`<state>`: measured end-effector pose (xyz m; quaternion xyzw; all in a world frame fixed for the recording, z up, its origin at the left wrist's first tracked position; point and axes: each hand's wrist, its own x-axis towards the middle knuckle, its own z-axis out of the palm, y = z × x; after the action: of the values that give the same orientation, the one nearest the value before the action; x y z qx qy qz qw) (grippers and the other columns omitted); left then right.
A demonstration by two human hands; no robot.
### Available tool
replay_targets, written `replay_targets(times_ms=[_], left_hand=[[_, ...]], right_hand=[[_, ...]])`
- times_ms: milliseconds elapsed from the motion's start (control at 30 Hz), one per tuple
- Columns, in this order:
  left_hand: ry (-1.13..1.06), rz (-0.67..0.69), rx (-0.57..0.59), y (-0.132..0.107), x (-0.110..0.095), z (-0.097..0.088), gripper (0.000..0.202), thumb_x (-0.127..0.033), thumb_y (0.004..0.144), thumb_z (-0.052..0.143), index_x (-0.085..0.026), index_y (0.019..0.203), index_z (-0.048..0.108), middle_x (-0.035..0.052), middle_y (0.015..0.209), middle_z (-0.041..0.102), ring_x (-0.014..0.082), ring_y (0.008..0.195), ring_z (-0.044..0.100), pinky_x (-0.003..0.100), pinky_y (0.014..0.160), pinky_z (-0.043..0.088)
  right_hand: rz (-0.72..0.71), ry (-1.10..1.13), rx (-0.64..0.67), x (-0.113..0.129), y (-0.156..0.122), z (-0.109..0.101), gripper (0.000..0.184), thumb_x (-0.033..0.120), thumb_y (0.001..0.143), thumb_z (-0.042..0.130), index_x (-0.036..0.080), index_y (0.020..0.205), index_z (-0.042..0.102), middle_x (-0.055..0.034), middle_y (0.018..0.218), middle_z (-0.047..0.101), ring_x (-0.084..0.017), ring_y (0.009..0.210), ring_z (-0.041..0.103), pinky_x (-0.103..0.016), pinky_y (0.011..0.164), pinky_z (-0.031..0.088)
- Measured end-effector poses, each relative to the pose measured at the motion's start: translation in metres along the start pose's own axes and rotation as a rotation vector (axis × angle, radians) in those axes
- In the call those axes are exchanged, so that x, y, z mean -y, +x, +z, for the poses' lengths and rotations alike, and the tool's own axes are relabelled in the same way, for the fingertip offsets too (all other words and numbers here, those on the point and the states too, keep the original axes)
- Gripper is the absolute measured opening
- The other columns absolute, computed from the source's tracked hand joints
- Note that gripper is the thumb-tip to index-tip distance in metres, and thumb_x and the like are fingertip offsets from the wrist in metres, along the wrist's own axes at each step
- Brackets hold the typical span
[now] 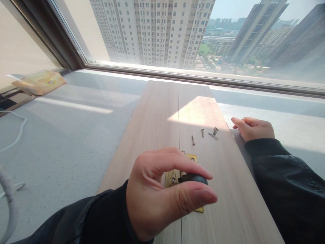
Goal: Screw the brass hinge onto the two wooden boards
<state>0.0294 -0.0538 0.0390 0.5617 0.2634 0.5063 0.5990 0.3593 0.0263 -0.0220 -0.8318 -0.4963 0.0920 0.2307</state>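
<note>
My left hand (162, 189) is closed in a pinch, thumb and forefinger around the black handle of a screwdriver (194, 177), seen nearly end-on. Beneath it a brass hinge (191, 157) lies across the seam between two pale wooden boards (142, 135), mostly covered by my fingers. A screw head (173, 180) shows in the hinge's left leaf. Beside the boards' right edge rests my right hand (255, 129), its fingers curled in, with nothing visible in them. Several loose screws lie on the right board, among them one screw (193, 140) nearest the hinge.
The boards lie on a speckled white sill (76, 142) below a large window (157, 37). A yellow soft packet (42, 82) sits at the far left corner. White cable (20, 130) and a thicker grey cord (8, 200) run along the left side.
</note>
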Motion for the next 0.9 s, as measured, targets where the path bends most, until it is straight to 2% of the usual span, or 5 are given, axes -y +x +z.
replay_targets(times_ms=[233,400,567,800,900], left_hand=[[0.073,-0.244,0.095,-0.007,0.009,0.003,0.038,-0.038,0.094,0.053,-0.014,0.072,0.072,0.0011,0.054,0.058,0.0089,0.051,0.05,0.023,0.053,0.041],[0.191,0.123,-0.042,-0.011,0.005,0.009,0.041,-0.036,0.091,0.058,-0.015,0.056,0.059,-0.0003,0.051,0.053,0.0094,0.054,0.048,0.025,0.055,0.039],[0.596,0.434,0.056,-0.013,0.009,0.007,0.044,-0.035,0.095,0.052,-0.016,0.055,0.051,-0.0029,0.046,0.051,0.0092,0.049,0.043,0.032,0.059,0.037],[0.669,0.436,0.053,-0.005,0.014,0.0,0.03,-0.023,0.084,0.055,-0.017,0.056,0.045,-0.0038,0.046,0.047,0.0098,0.048,0.038,0.032,0.057,0.031],[0.71,0.415,0.362,-0.004,0.006,-0.012,0.029,-0.021,0.087,0.052,-0.018,0.059,0.046,-0.003,0.051,0.05,0.0106,0.05,0.042,0.031,0.054,0.029]], right_hand=[[0.006,-0.004,0.002,0.001,0.0,-0.001,0.038,0.05,0.092,0.055,0.013,0.092,0.064,-0.0011,0.084,0.064,-0.013,0.074,0.061,-0.029,0.067,0.053],[0.017,-0.014,0.001,0.0,0.002,0.0,0.038,0.05,0.092,0.055,0.013,0.092,0.064,-0.001,0.085,0.064,-0.013,0.075,0.062,-0.03,0.068,0.054],[-0.01,-0.009,-0.015,-0.002,0.001,0.001,0.039,0.05,0.092,0.055,0.013,0.092,0.064,-0.0009,0.084,0.064,-0.013,0.073,0.061,-0.029,0.067,0.053],[-0.101,0.002,-0.059,-0.006,-0.001,0.004,0.038,0.05,0.092,0.055,0.013,0.09,0.064,0.0,0.081,0.063,-0.012,0.07,0.06,-0.028,0.065,0.052],[-0.093,-0.005,-0.055,-0.006,0.0,0.004,0.038,0.05,0.092,0.055,0.014,0.09,0.064,-0.0004,0.082,0.063,-0.012,0.071,0.06,-0.028,0.066,0.053]])
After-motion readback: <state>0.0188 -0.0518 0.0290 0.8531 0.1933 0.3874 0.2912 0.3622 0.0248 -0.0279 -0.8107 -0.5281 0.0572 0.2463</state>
